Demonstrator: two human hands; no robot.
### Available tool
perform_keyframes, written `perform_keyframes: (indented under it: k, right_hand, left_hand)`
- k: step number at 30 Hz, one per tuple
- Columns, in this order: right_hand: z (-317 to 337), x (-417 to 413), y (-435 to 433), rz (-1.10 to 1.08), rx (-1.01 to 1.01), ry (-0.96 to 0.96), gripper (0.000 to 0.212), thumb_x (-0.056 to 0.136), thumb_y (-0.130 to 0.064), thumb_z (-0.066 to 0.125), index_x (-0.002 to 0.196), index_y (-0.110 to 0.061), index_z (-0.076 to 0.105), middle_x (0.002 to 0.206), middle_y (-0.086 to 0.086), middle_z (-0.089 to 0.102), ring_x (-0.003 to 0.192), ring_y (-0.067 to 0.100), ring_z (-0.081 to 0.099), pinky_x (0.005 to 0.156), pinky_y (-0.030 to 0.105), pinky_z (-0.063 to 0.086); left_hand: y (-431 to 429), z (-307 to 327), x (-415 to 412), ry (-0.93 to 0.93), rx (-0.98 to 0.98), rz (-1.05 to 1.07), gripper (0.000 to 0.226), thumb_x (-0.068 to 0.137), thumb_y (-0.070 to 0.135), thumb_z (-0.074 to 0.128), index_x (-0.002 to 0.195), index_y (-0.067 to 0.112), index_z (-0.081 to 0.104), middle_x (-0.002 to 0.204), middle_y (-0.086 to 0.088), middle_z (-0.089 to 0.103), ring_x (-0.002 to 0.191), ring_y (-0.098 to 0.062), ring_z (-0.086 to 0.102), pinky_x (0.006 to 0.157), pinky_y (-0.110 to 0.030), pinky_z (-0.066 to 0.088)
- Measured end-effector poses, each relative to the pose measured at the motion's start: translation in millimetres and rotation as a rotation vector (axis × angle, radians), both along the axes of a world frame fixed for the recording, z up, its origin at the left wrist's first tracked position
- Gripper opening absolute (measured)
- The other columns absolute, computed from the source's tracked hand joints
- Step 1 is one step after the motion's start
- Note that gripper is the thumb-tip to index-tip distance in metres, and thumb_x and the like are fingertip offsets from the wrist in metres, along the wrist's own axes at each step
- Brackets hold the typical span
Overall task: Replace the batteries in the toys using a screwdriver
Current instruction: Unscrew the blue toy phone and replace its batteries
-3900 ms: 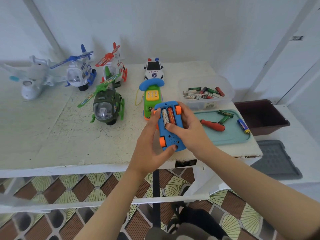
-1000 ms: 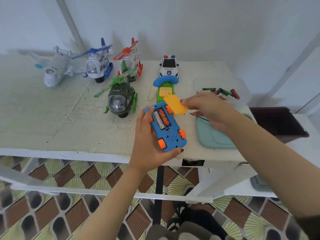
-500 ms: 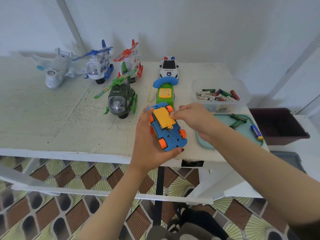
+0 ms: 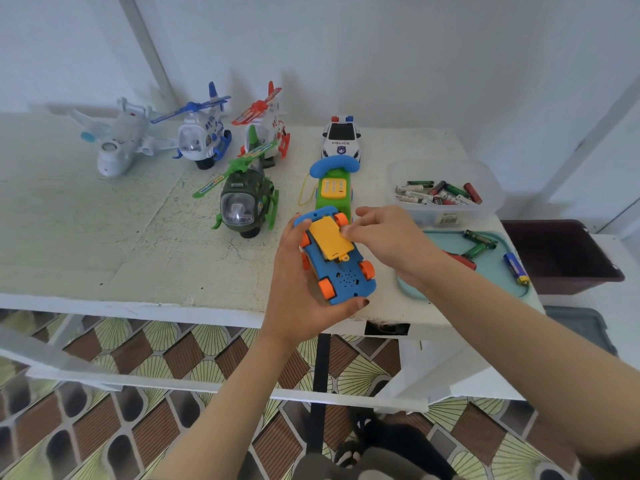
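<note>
Your left hand [image 4: 300,289] cups the blue toy [image 4: 341,271] belly-up over the front edge of the table [image 4: 104,244], thumb under its near end and fingers wrapped round the far side. Your right hand [image 4: 391,244] comes in from the right with its fingertips [image 4: 346,231] pinched on the far right corner of the yellow cover [image 4: 329,241], which lies over the battery bay, its near end not quite flush.

Just right of your wrist sits the teal tray [image 4: 491,268] with the red-handled screwdriver [image 4: 460,259], mostly hidden by your hand, two green batteries [image 4: 479,242] and a blue battery [image 4: 516,268]. Behind the tray stands a clear tub [image 4: 446,188] of loose batteries. Beyond the blue toy sits the green phone [image 4: 334,188], with the green helicopter [image 4: 246,202] to its left. Along the wall stand the police car [image 4: 341,138], the red helicopter [image 4: 268,126], the blue helicopter [image 4: 202,133] and the white plane [image 4: 119,140].
</note>
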State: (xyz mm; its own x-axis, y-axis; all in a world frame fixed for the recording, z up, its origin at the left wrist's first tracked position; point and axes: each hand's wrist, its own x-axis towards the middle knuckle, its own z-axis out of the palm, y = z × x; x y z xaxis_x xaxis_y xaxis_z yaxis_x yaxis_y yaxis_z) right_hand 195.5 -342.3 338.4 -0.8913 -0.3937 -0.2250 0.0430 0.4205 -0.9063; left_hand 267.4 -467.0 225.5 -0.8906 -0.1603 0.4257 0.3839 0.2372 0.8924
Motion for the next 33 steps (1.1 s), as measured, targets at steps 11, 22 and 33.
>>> perform_keyframes:
  k: [11, 22, 33]
  right_hand:
    - [-3.9, -0.7, -3.4, -0.013, 0.029, -0.007, 0.021, 0.094, -0.013, 0.058, 0.102, 0.002, 0.07, 0.091, -0.009, 0.053, 0.081, 0.004, 0.047, 0.052, 0.006, 0.036]
    - [-2.3, -3.2, -7.9, -0.081, 0.073, -0.008, 0.035, 0.089, -0.01, 0.061, 0.114, 0.013, 0.06, 0.132, 0.02, 0.054, 0.12, 0.029, 0.052, 0.1, 0.044, 0.042]
    - [-12.0, 4.4, -14.5, -0.166, 0.071, 0.058, 0.018, 0.087, -0.017, 0.062, 0.075, -0.008, 0.071, 0.088, -0.019, 0.053, 0.11, 0.022, 0.056, 0.102, 0.052, 0.038]
  left_hand:
    - [-4.3, -8.4, -4.0, 0.021, -0.078, 0.066, 0.1, 0.065, 0.023, 0.089, 0.141, 0.002, 0.027, 0.146, -0.019, 0.028, 0.136, -0.04, 0.036, 0.1, -0.064, 0.042]
    - [-3.8, -10.6, -4.4, 0.104, -0.137, 0.097, 0.085, 0.065, 0.03, 0.088, 0.133, 0.018, 0.039, 0.148, -0.013, 0.026, 0.142, -0.042, 0.024, 0.101, -0.065, 0.04]
    - [-4.5, -9.7, -4.8, 0.104, -0.186, 0.132, 0.087, 0.063, 0.038, 0.087, 0.134, 0.024, 0.039, 0.147, -0.015, 0.027, 0.141, -0.038, 0.03, 0.1, -0.062, 0.043]
